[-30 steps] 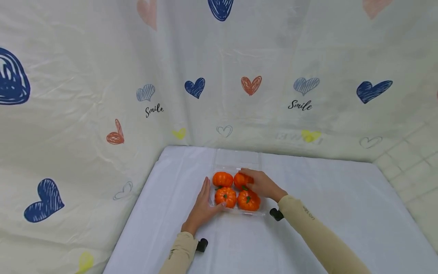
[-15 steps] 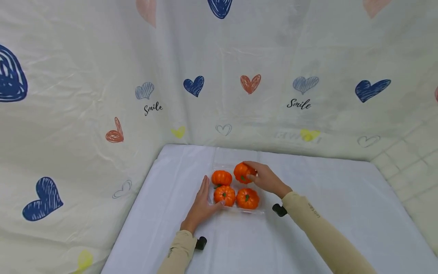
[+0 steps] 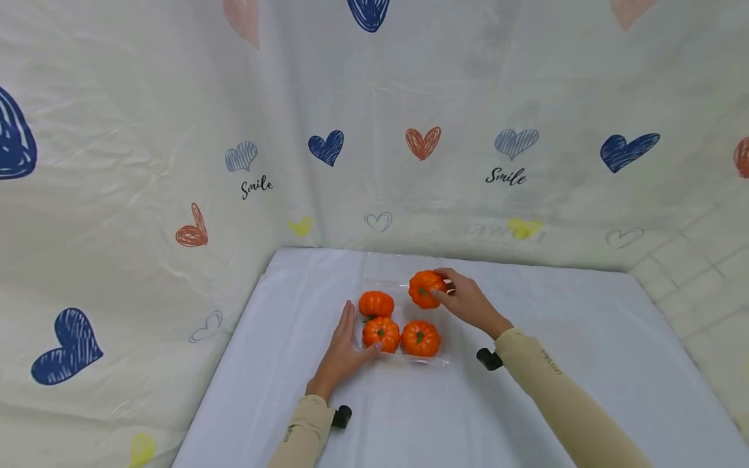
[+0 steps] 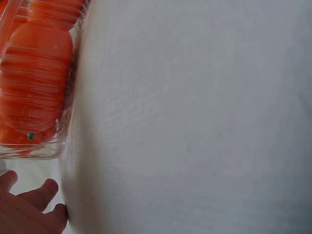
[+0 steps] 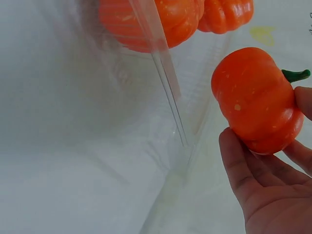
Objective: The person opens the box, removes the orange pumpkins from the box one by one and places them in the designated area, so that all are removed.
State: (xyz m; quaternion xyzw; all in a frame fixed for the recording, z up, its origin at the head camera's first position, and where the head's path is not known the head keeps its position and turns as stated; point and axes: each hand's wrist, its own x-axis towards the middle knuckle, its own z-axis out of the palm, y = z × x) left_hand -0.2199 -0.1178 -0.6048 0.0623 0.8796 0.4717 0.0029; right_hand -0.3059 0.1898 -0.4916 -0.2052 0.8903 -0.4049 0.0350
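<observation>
A small orange pumpkin with a green stem is gripped between the thumb and fingers of my right hand, raised over the back right of a clear plastic box. In the right wrist view the held pumpkin hangs beyond the box's edge. Three more pumpkins lie inside: one at back left, one at front left, one at front right. My left hand rests along the box's left side, fingers straight, thumb at the front rim. Ribbed clear wall shows in the left wrist view.
The box's transparent lid lies folded back behind it. A white cloth covers the table. Behind and to the left hangs a pale curtain printed with hearts, close to the table's back edge.
My right hand has lifted the back-right pumpkin out of its place and carried it up and slightly right. The left hand has stayed at the box's side.
</observation>
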